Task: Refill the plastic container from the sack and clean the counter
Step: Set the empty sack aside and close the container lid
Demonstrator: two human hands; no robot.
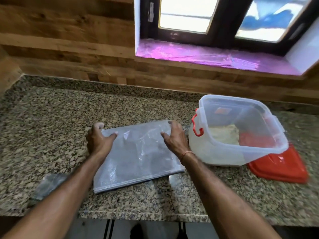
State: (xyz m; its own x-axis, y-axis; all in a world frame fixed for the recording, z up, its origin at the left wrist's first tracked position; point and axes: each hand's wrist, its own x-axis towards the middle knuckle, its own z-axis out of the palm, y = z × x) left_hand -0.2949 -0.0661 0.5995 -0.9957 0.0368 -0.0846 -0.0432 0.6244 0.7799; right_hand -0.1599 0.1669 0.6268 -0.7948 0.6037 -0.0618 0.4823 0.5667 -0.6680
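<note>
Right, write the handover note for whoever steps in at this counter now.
Left hand and right hand: each grips a far corner of the flattened woven sack, which lies folded on the granite counter.
Plastic container: open, right of the sack, holding pale flour-like contents low down, resting partly on its red lid.
Done: sack looks emptied.
Left: put the sack away, fit the lid, wipe the counter.

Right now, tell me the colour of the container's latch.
Red: the latch on the clear container shows best in the head view.
</note>
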